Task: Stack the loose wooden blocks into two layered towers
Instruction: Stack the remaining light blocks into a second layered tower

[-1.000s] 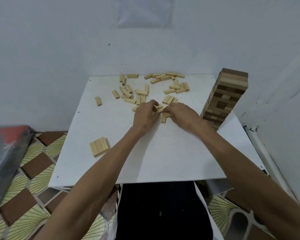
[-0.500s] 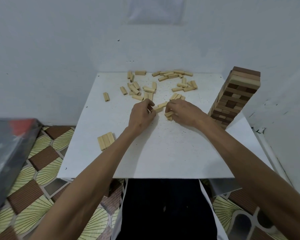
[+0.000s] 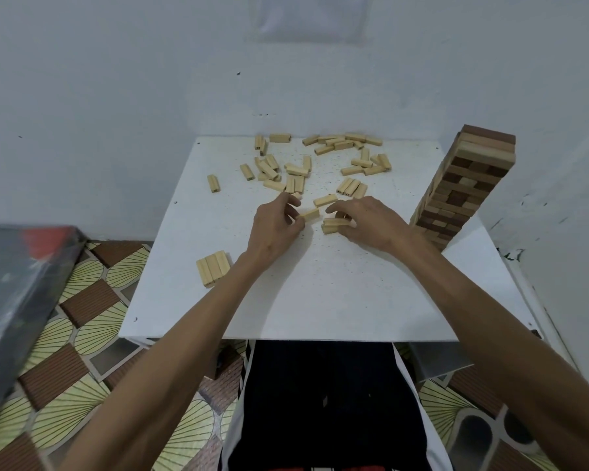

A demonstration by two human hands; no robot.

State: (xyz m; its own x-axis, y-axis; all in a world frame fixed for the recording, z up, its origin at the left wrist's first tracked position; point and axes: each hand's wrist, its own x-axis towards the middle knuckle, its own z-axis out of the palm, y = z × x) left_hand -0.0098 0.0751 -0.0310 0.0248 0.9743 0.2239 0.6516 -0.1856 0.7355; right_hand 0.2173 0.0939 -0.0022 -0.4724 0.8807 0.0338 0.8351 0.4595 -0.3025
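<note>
Several loose pale wooden blocks lie scattered over the far half of the white table. A tall tower of mixed brown and pale blocks stands at the right edge. A flat row of three pale blocks lies near the left edge. My left hand pinches one pale block at mid-table. My right hand rests over two or three stacked pale blocks, fingers curled on them. One more block lies just beyond both hands.
White walls close in behind and to the right of the table. A dark flat box sits at the left over a patterned tiled floor. My dark-clothed lap is below the table's near edge.
My hands have drawn slightly apart. The left one has pulled a single block out of the small cluster, while the right stays on the blocks beneath it. The camera has tilted a little.
</note>
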